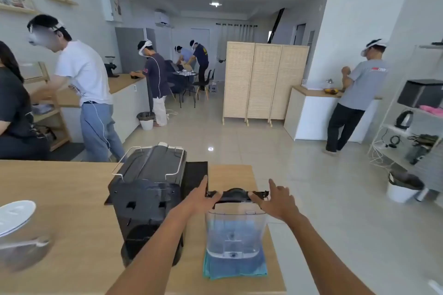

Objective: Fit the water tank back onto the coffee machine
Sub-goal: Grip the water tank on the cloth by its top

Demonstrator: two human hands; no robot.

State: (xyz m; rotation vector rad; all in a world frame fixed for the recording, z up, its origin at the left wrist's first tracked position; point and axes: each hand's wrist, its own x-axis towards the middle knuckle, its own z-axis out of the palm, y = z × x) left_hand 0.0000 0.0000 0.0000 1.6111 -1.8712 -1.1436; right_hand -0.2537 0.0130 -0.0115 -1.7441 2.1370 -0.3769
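Observation:
A clear plastic water tank (236, 234) stands upright on a folded blue cloth (235, 268), near the right edge of the wooden table. Its black lid (236, 195) sits on top. My left hand (202, 197) grips the lid's left end. My right hand (275, 201) rests on the lid's right end with fingers spread. The black coffee machine (148, 198) stands just left of the tank, with a wire rail on its top. A flat black panel (196, 173) lies behind my left hand.
The wooden table (72, 198) ends just right of the tank. A white plate and a glass bowl (16, 234) sit at the far left. Several people work at counters around the room. A folding screen (263, 83), a shelf rack (412, 127) and a white bin (402, 188) stand beyond.

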